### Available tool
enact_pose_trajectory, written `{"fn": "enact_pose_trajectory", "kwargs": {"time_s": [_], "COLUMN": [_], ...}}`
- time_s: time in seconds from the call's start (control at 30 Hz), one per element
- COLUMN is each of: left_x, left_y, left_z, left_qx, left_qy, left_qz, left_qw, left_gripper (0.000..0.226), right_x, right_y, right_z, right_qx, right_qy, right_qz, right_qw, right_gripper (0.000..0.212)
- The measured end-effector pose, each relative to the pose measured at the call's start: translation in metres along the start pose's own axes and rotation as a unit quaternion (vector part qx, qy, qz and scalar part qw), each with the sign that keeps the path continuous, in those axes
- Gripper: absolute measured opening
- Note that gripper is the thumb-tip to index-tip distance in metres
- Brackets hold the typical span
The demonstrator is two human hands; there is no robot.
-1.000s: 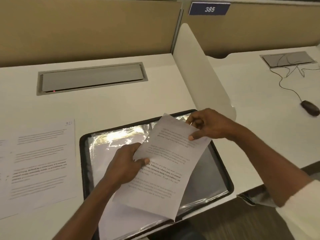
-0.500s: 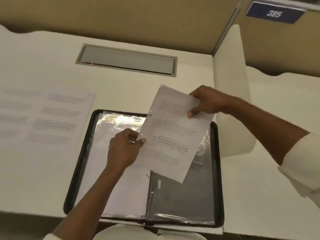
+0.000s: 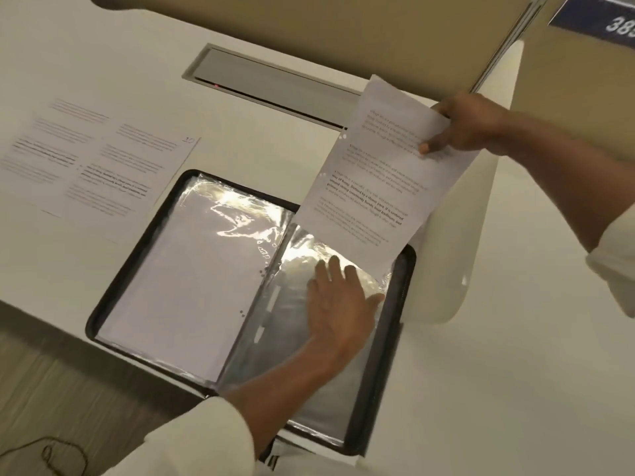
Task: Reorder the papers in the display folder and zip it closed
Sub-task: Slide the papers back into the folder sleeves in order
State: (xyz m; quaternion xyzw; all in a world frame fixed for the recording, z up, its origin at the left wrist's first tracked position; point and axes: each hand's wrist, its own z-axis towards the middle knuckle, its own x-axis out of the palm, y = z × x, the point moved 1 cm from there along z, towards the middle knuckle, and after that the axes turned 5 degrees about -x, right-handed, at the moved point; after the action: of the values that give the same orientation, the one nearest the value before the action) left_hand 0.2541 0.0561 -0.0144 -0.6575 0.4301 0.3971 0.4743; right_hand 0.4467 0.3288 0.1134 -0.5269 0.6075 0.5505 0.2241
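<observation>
Head view, one folder [image 3: 393, 338], one sheet [image 3: 374, 180] in right hand [image 3: 467, 125], two sheets [image 3: 113, 166] aside

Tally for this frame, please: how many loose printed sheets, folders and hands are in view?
Loose printed sheets: 3 (held sheet, sheet marked 10, sheet beside it)
Display folder: 1
Hands: 2 (left hand, right hand)
Total: 6

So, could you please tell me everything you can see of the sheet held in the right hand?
The sheet is white paper printed with paragraphs, some lines bold, with punch holes along its left edge. The right hand pinches its upper right edge, holding it tilted above the open display folder, its lower corner over the right-hand plastic sleeve.
</observation>
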Motion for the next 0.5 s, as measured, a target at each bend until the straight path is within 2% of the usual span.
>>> {"fn": "enact_pose_trajectory", "kwargs": {"time_s": [0.23,0.5], "left_x": [0.036,0.038], "left_y": [-0.040,-0.043], "left_z": [0.012,0.015], "left_qx": [-0.015,-0.039], "left_qy": [0.071,0.054], "left_qz": [0.111,0.106], "left_qw": [0.991,0.992], "left_gripper": [0.092,0.074], "right_x": [-0.034,-0.053], "right_y": [-0.017,-0.018], "right_z": [0.024,0.041], "right_qx": [-0.004,0.006], "right_qy": [-0.012,-0.017], "right_qz": [-0.008,0.002], "right_qw": [1.000,1.000], "right_gripper": [0.036,0.043]}}
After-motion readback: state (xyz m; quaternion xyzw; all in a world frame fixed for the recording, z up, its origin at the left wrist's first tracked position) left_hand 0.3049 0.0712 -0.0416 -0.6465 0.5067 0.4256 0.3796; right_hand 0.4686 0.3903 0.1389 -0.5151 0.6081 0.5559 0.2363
